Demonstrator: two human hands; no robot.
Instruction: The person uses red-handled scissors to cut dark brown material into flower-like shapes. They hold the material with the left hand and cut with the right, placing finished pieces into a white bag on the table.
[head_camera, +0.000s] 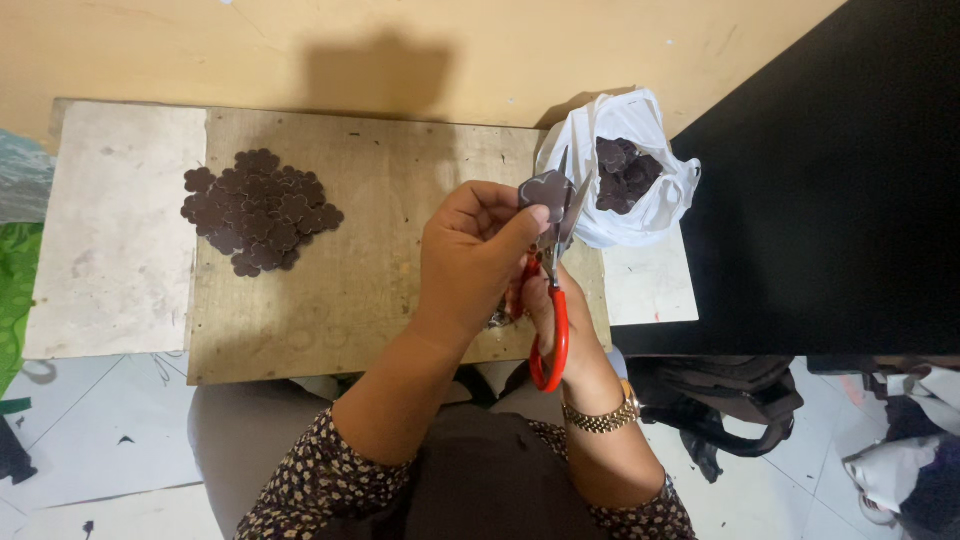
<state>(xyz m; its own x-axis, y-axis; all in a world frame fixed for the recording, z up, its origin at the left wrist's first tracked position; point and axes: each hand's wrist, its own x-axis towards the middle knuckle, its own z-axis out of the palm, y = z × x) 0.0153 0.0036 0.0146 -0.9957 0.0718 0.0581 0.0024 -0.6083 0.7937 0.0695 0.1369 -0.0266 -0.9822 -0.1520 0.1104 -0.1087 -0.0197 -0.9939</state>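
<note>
Rough wooden board (380, 290), glossy plastic bag (655, 205)

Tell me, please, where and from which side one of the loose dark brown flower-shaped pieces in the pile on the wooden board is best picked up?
From the pile of dark brown flower-shaped pieces, take an outlying one at the left edge. Pinch a protruding lobe from the left, since the pieces lie flat and overlap toward the middle of the worn wooden board.

Single head-worn view, looking steeply down from close above, wooden board (380, 270) filling mid-frame
</note>
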